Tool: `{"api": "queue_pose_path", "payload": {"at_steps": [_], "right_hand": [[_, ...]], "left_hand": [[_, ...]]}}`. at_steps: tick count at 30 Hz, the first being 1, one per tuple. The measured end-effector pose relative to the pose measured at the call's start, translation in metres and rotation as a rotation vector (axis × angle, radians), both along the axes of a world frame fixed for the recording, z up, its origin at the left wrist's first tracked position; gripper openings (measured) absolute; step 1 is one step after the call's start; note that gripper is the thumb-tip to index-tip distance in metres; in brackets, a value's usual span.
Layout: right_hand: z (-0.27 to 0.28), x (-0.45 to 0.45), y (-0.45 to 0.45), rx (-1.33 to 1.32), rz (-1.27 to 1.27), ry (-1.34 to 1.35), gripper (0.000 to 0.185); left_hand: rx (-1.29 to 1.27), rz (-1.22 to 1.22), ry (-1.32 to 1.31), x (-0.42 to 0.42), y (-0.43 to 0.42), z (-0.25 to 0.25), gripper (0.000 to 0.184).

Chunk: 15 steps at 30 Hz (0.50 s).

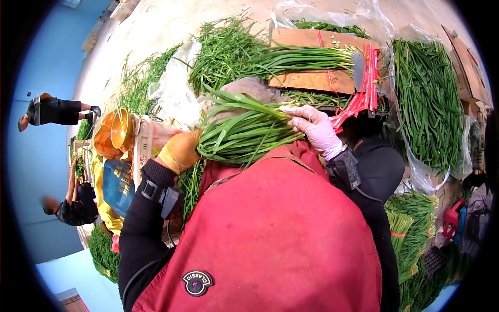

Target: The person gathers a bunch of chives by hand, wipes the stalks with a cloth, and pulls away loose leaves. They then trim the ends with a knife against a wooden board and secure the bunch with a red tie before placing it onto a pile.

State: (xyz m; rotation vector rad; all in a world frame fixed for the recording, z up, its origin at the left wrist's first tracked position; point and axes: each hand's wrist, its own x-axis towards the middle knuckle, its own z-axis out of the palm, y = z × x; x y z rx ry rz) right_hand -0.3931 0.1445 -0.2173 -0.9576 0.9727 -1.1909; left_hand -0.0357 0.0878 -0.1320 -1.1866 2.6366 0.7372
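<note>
A bunch of long green leafy stalks (pixel 249 127) lies across my lap, over the top of the red apron (pixel 280 223). My left hand (pixel 180 152), in an orange glove, grips the leafy end of the bunch. At the stalks' pale end is my right hand (pixel 316 129), in a thin whitish glove, its fingers closed around them. Beyond my hands, more stalks (pixel 312 58) lie on a brown board (pixel 296 37), beside a flat metal blade (pixel 358 70). Red ties (pixel 370 78) hang at the board's right edge.
Loose greens (pixel 223 52) are piled on the floor ahead. A plastic-lined stack of greens (pixel 429 104) stands at right, above tied bundles (pixel 416 223). An orange bowl (pixel 120 129) is at left. Two other people (pixel 57 111) are at far left.
</note>
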Motion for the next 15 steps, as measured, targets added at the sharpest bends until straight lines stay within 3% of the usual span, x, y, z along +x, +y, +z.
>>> {"api": "queue_pose_path", "payload": {"at_steps": [6, 10, 12, 14, 15], "right_hand": [[0.009, 0.006, -0.004, 0.159, -0.029, -0.084, 0.029], [0.046, 0.01, -0.034, 0.02, -0.109, -0.177, 0.029], [0.082, 0.019, -0.058, -0.131, -0.003, -0.227, 0.044], [0.1, 0.02, -0.08, -0.26, 0.235, -0.099, 0.066], [0.099, 0.019, -0.086, -0.225, 0.244, -0.031, 0.076]], "left_hand": [[-0.072, -0.046, 0.127, 0.007, 0.0, -0.012, 0.032], [-0.086, 0.025, 0.188, 0.024, 0.0, -0.035, 0.034], [0.008, 0.028, 0.279, 0.023, 0.004, -0.034, 0.037], [0.078, 0.038, 0.318, 0.025, 0.004, -0.043, 0.037], [-0.032, 0.048, 0.303, 0.034, 0.006, -0.059, 0.038]]}}
